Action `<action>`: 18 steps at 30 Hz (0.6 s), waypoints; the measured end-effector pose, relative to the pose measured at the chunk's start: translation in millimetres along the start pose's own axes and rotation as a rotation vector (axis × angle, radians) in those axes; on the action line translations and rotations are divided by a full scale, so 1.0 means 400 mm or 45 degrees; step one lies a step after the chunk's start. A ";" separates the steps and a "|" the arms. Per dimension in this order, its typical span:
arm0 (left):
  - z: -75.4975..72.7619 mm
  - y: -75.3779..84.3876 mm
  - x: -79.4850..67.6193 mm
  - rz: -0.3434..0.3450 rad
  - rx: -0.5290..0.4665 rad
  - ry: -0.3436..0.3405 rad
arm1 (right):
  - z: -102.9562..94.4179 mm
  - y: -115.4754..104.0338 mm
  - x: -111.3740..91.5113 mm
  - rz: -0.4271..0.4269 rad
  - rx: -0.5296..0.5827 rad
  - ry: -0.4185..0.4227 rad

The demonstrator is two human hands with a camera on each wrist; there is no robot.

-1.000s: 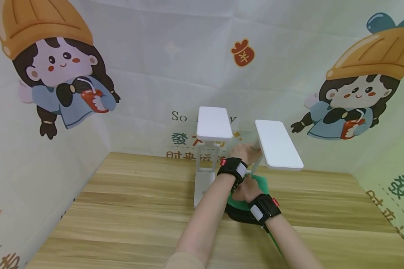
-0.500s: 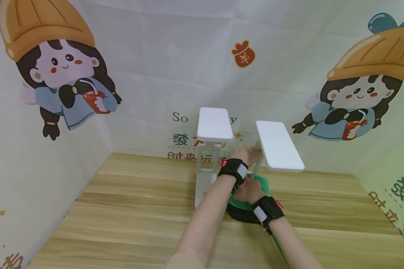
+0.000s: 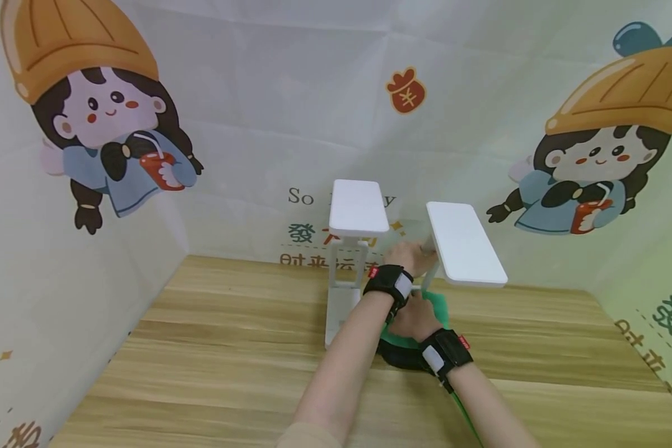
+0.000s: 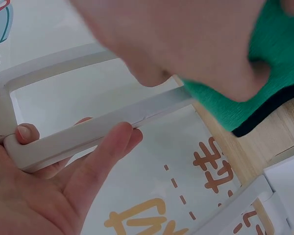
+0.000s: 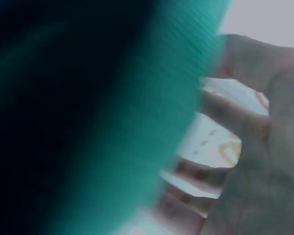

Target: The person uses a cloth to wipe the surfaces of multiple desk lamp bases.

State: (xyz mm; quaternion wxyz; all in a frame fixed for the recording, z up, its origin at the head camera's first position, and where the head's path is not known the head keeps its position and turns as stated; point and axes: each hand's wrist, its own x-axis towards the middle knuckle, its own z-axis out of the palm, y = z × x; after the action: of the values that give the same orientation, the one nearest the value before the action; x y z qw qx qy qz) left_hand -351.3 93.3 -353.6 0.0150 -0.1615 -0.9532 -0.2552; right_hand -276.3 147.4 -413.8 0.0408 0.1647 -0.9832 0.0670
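Note:
A white phone or tablet stand with a flat top plate [image 3: 466,242] stands tilted at the right. My left hand [image 3: 406,256] grips its frame under the plate; the left wrist view shows fingers and thumb around a white bar [image 4: 108,117] of that frame. Lower down, my right hand [image 3: 415,316] pinches a green cloth [image 3: 439,308] with a black edge against the lower end of the frame. Blur in the right wrist view leaves the cloth [image 5: 152,127] covering much of the picture, beside my fingers. The stand's base is hidden by hands and cloth.
A second white stand [image 3: 358,205] stands upright just left of my left forearm. All this is on a wood-grain table [image 3: 229,348], with printed cloth walls [image 3: 291,93] behind and at both sides. A green cable [image 3: 466,415] trails from my right wristband.
Both hands and the stand keep nearly the same places. My right hand and the cloth shift slightly, and the whole view drifts a little.

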 end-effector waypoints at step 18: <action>-0.006 -0.006 0.004 0.008 -0.081 -0.054 | 0.041 0.028 -0.142 -0.064 -0.165 0.105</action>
State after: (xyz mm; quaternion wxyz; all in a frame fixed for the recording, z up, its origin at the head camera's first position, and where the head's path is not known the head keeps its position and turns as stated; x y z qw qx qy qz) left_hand -353.8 90.5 -352.4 -0.0096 -0.1701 -0.9442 -0.2818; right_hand -227.3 173.4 -437.2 0.0936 0.1835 -0.9785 0.0090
